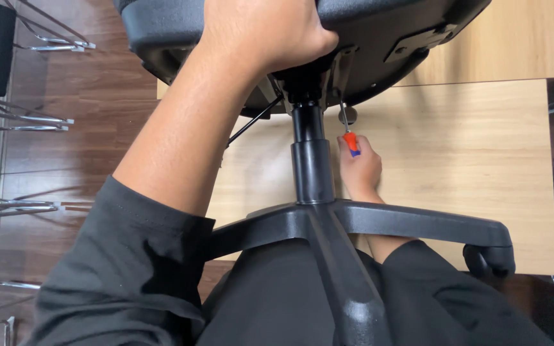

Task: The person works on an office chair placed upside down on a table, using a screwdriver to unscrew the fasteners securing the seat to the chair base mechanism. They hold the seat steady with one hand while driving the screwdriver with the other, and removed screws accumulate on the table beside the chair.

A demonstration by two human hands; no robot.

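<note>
Left hand (pixel 267 32) is clamped over the edge of the seat underside, fingers curled out of sight, bracing the chair. Right hand (pixel 359 172) is closed around the orange-and-blue handle of a screwdriver (pixel 350 138), shaft angled up toward the mechanism plate under the seat. Hands are well apart, one on each side of the column.

Office chair (pixel 315 211) lies tipped over on a light wooden tabletop (pixel 469 166), base toward the viewer. Black seat pan fills the top of the view, gas-lift column (pixel 310 160) runs down the middle, and the star base (pixel 418 224) spreads across the lower half with one caster (pixel 490 259) visible at right. A thin rod runs from the mechanism down to the left of the column.

Around it: dark wood-look floor (pixel 84 128) on the left, chrome chair legs (pixel 33 118) stacked along that side.

The tip sits just beside a small round fastener (pixel 349 115) near the plate; I can't tell if it's seated in the head.

To do this well, I'd say: keep the shaft square to the screw, push in hard before turning, and keep the brace hand firm so the seat doesn't rock. The angle looks shallow, so cam-out is the likely risk. Wrist is cramped between column and base arm, so short turns.
</note>
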